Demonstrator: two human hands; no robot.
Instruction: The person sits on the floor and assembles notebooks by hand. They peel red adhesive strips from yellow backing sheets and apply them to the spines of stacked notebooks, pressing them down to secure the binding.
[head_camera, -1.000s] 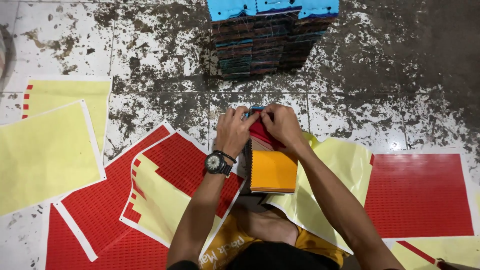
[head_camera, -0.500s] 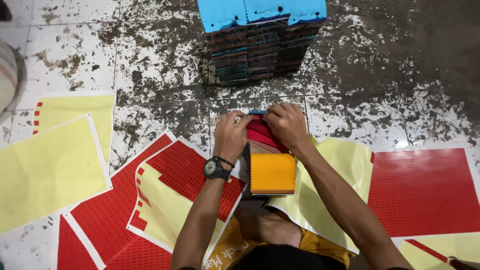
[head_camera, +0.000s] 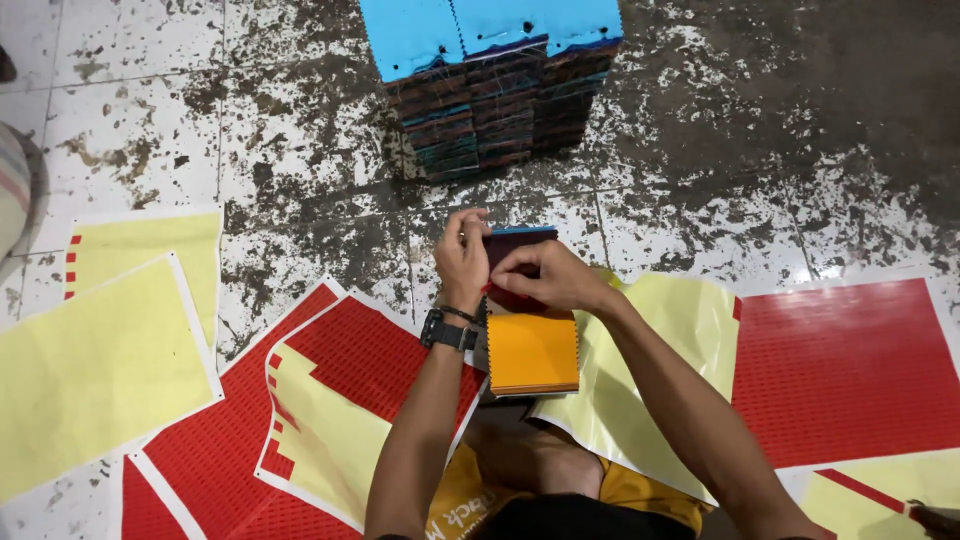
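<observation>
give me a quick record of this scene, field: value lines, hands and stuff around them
left hand: wristwatch on the wrist, fingers pinching the left edge of a dark red swatch
right hand: pressing on the same swatch
under the hands: orange swatch stack
ahead: tall swatch pile with blue tops
floor: stained white tiles
around: red sticker sheets, yellow backing sheets

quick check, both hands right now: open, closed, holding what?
Left hand: closed, pinching the edge of the fabric swatch stack.
Right hand: closed, fingers pressing a dark red swatch on the same stack.
</observation>
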